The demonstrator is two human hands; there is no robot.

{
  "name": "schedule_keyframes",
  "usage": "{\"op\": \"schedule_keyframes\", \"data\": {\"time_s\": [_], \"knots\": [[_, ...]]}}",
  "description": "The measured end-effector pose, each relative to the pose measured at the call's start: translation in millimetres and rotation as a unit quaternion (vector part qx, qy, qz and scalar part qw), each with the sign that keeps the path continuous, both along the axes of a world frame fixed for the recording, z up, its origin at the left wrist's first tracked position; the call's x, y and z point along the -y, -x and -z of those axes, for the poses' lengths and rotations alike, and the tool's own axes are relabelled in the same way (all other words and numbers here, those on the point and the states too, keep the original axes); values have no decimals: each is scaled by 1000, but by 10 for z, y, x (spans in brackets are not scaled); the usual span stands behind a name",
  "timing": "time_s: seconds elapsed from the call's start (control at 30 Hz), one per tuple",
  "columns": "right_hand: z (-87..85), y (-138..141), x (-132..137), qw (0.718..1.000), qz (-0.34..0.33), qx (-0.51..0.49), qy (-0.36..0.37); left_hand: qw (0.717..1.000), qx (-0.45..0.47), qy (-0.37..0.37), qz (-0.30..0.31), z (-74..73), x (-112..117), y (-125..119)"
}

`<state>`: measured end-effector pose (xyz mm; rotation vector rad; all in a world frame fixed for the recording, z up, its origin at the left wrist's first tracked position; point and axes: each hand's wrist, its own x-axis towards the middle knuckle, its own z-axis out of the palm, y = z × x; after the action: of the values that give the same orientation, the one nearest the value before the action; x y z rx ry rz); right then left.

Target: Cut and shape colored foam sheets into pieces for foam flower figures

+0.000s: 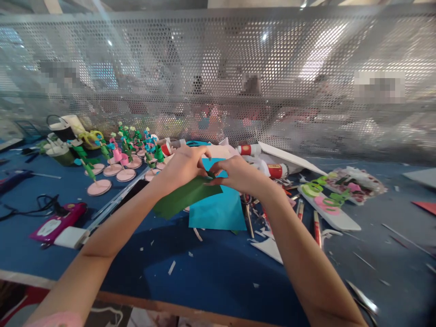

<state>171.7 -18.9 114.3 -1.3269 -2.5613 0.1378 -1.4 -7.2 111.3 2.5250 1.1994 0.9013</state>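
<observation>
A dark green sheet (187, 195), paper or felt, hangs tilted above the table. My left hand (185, 165) is closed on its upper edge, fingers bent down. Close beside it, my right hand (235, 172) pinches the same sheet between thumb and fingers; the fingertips partly hide the grip. Below and behind the hands is a bright blue sheet (218, 209), and the green sheet overlaps its left side. To the left stand several small craft flowers (121, 156) in green, blue and pink on round pale bases (99, 187).
A perforated metal screen (211, 59) borders the back. Red-labelled bottles (277, 171) lie behind my right arm. A purple device (57, 222) with a cord sits left. Right are a white tray (340, 220) with coloured rings, a plastic bag (357, 184) and scissors (363, 297).
</observation>
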Motion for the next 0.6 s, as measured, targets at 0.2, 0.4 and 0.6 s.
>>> {"op": "schedule_keyframes", "data": {"time_s": [0.2, 0.4, 0.6], "knots": [[8, 68, 50, 997, 23, 59, -45, 999, -43, -31, 13, -5, 86, -55], [56, 99, 37, 997, 35, 56, -42, 991, -101, -93, 9, 57, 146, -107], [86, 102, 3, 996, 50, 64, -48, 975, -186, -111, -43, 10, 233, -140]]}}
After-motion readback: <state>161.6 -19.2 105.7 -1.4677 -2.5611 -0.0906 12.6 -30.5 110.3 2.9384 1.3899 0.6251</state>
